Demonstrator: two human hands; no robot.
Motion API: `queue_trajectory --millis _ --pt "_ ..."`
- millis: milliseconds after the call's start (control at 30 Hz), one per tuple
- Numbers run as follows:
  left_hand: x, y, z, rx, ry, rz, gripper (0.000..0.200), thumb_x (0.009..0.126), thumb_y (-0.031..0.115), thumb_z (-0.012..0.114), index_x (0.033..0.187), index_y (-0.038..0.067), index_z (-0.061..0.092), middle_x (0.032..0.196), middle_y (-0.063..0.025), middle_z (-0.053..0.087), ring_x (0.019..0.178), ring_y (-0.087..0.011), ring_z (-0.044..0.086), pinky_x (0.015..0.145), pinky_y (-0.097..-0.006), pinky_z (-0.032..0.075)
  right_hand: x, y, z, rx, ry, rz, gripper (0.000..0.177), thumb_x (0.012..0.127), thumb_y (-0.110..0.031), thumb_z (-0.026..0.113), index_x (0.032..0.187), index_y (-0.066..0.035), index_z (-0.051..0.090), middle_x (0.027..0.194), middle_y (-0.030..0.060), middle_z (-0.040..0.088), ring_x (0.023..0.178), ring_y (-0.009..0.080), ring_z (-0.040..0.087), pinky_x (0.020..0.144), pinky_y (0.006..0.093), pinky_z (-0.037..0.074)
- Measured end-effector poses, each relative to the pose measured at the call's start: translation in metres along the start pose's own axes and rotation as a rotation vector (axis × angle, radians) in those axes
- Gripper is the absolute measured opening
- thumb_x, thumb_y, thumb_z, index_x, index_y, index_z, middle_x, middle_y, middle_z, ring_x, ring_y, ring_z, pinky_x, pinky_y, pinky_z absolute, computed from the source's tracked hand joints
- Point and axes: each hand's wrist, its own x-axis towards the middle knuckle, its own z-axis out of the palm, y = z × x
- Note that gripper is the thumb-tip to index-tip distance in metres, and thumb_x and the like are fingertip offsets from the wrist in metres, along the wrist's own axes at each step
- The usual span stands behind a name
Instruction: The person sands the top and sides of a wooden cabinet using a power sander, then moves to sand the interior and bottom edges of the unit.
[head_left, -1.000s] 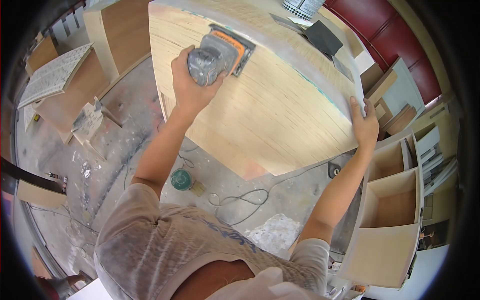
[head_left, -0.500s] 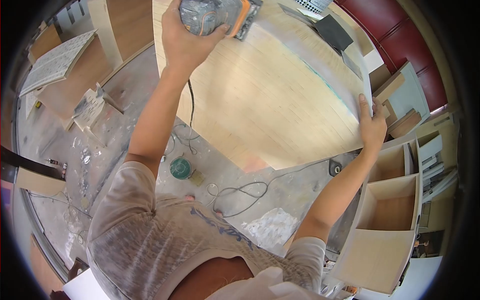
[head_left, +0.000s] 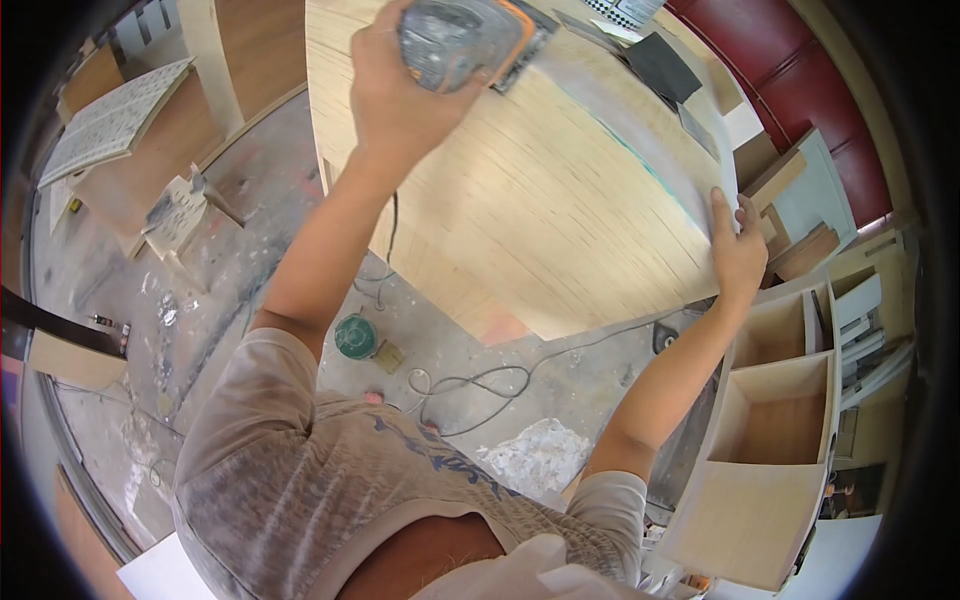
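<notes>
My left hand (head_left: 410, 105) is closed around a grey and orange power sander (head_left: 450, 45), which rests on a pale wooden panel (head_left: 500, 210) near its far side. A dark cord hangs down from beneath my left wrist. At the panel's right edge, my right hand (head_left: 738, 245) grips the rim, its other fingers partly hidden past the edge. A whitish band with a thin blue-green line runs along the panel's right side. Dark sanding sheets (head_left: 662, 68) lie on that band near a checkered container (head_left: 625, 10).
On the floor below are a green round tin (head_left: 355, 337), a looped cable (head_left: 470, 385) and a crumpled white sheet (head_left: 540, 455). An open wooden cabinet (head_left: 765, 520) stands at right. A small stool (head_left: 175, 215) and leaning boards are at left; a red padded surface (head_left: 745, 50) is at upper right.
My left hand and the sander have slid right and slightly nearer across the panel. My right hand keeps its place on the edge, with only a slight shift.
</notes>
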Motion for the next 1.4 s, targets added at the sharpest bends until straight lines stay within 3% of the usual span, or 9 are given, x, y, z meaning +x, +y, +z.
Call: queue_trajectory --millis 133,300,400,500,667,1033,1167,1267,1400 --pt "-0.027 0.010 0.006 -0.004 -0.005 0.115 0.085 0.058 0.020 0.089 0.126 -0.003 0.043 0.110 -0.0157 0.052 0.099 -0.0274 0.056 0.083 -0.0363 0.049 -0.003 0.005 0.000 0.045 0.018 -0.017 0.077 0.079 -0.063 0.060 0.128 -0.005 0.057 0.119 0.0239 0.062 0.113 0.0359 0.058 0.096 0.0404 0.043" --pt "-0.081 0.003 -0.002 -0.143 -0.171 0.006 0.083 0.057 0.013 0.089 0.125 -0.003 0.043 0.112 -0.0171 0.050 0.099 -0.0286 0.055 0.085 -0.0364 0.048 -0.005 0.004 -0.003 0.034 -0.010 0.005 0.073 0.080 -0.060 0.061 0.127 -0.004 0.057 0.116 0.0221 0.064 0.111 0.0361 0.060 0.095 0.0402 0.044" --pt "-0.086 -0.025 -0.006 -0.102 -0.118 -0.063 0.084 0.057 0.014 0.089 0.125 -0.003 0.043 0.110 -0.0165 0.051 0.100 -0.0283 0.055 0.085 -0.0364 0.047 -0.001 0.009 0.000 0.038 -0.017 -0.009 0.072 0.080 -0.060 0.060 0.127 -0.005 0.058 0.115 0.0212 0.065 0.110 0.0353 0.061 0.095 0.0398 0.044" --pt "-0.066 -0.048 -0.006 -0.073 -0.026 -0.111 0.083 0.057 0.014 0.087 0.126 -0.001 0.044 0.112 -0.0179 0.051 0.102 -0.0328 0.053 0.084 -0.0372 0.048 -0.004 0.002 -0.003 0.022 -0.024 -0.007 0.072 0.080 -0.061 0.060 0.127 -0.006 0.058 0.115 0.0203 0.065 0.110 0.0346 0.061 0.095 0.0395 0.044" --pt "-0.020 -0.058 -0.006 0.025 0.045 -0.004 0.083 0.057 0.016 0.088 0.125 -0.002 0.044 0.111 -0.0159 0.051 0.101 -0.0297 0.053 0.086 -0.0372 0.047 -0.002 0.002 -0.002 0.004 -0.011 0.018 0.073 0.080 -0.061 0.061 0.127 -0.006 0.057 0.113 0.0199 0.066 0.109 0.0338 0.062 0.094 0.0384 0.045" --pt "-0.039 -0.043 -0.013 -0.117 -0.117 0.075 0.078 0.056 0.011 0.086 0.123 -0.001 0.046 0.107 -0.0154 0.054 0.098 -0.0299 0.053 0.081 -0.0354 0.049 -0.004 0.007 -0.001 0.015 0.025 0.007 0.071 0.079 -0.058 0.062 0.126 -0.004 0.058 0.111 0.0194 0.067 0.106 0.0332 0.063 0.093 0.0378 0.045" --pt "-0.028 -0.064 -0.010 -0.101 -0.087 0.138 0.084 0.057 0.018 0.089 0.126 -0.002 0.046 0.110 -0.0142 0.051 0.098 -0.0272 0.055 0.084 -0.0368 0.046 -0.001 0.010 0.001 0.014 0.015 0.002 0.070 0.080 -0.056 0.063 0.126 -0.004 0.058 0.113 0.0192 0.066 0.106 0.0337 0.063 0.094 0.0378 0.044" --pt "-0.010 -0.099 -0.012 -0.046 0.027 0.073 0.084 0.055 0.015 0.088 0.129 0.006 0.050 0.106 -0.0144 0.056 0.097 -0.0294 0.056 0.081 -0.0366 0.049 -0.003 0.006 -0.002 0.030 0.011 0.017 0.069 0.080 -0.055 0.064 0.127 -0.004 0.058 0.113 0.0189 0.066 0.106 0.0335 0.063 0.094 0.0378 0.045" --pt "0.022 -0.153 -0.017 -0.010 0.083 -0.049 0.080 0.056 0.019 0.088 0.126 0.005 0.051 0.107 -0.0139 0.055 0.096 -0.0289 0.057 0.082 -0.0363 0.050 0.002 0.016 0.003 0.040 0.024 0.010 0.068 0.080 -0.053 0.065 0.126 -0.003 0.058 0.112 0.0189 0.066 0.104 0.0326 0.064 0.091 0.0374 0.046"
